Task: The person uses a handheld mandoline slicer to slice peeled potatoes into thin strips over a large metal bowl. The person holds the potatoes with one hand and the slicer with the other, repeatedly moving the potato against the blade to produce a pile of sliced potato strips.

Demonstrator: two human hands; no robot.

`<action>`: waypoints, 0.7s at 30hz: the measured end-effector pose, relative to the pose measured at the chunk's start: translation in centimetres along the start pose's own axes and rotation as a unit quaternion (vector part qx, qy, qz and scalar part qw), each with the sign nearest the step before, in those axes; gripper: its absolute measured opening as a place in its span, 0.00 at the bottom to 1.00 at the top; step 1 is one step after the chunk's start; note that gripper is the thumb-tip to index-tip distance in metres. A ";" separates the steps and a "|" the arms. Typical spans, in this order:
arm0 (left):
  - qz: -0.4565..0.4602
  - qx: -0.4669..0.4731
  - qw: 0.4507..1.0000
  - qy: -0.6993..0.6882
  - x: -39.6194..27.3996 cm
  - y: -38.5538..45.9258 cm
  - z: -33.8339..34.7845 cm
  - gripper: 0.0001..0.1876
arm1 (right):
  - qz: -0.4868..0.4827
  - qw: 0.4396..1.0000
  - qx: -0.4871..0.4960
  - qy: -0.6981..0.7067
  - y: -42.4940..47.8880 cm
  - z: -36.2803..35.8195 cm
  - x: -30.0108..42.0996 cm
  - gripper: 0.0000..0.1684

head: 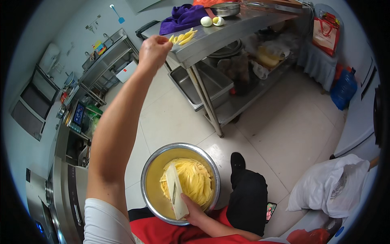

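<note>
A steel bowl [180,146] rests on my lap, holding a heap of thin yellow shreds [196,180], probably potato. My right hand [193,210] grips the lower end of a pale handheld slicer [175,190], which is tilted over the shreds and has a dark slot along its face. With my left arm stretched far forward, my left hand [156,50] is at the near corner of the steel table [195,48]. Its fingertips are pinched on the end of a yellow piece [171,38]. Several more yellow slivers [186,37] lie right beside it on the tabletop.
Farther back on the table are a purple cloth [184,19], two pale rounded items [206,21] and a metal basin [225,9]. Steel trays [201,82] stick out from the lower shelf. A phone [270,212] and a white sack [329,186] are at my right.
</note>
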State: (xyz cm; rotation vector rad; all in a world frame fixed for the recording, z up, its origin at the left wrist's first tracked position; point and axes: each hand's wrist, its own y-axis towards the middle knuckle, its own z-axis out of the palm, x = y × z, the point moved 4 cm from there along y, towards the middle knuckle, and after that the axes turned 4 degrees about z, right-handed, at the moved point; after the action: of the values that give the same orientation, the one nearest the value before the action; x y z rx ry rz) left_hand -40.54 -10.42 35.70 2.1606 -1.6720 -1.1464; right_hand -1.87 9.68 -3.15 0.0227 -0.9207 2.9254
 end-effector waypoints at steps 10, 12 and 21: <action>0.108 0.029 0.991 -0.068 1.2 -3.8 -0.5 0.21 | 0.006 1.000 0.026 -0.015 0.1 -0.4 -0.7 0.30; 0.073 0.042 0.992 -0.095 5.0 -12.2 -2.7 0.21 | -0.014 0.999 0.032 -0.013 -1.4 -0.3 -1.3 0.30; -0.360 -0.164 0.918 -0.032 22.9 -53.9 -22.2 0.10 | -0.018 0.998 0.048 -0.031 -6.6 2.9 -0.9 0.33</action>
State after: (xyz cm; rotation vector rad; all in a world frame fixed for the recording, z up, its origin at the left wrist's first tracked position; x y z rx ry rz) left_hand 16.04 -18.46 10.14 2.5739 -0.5919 -1.5314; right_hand -0.48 13.36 2.97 0.1359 -0.7789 2.9477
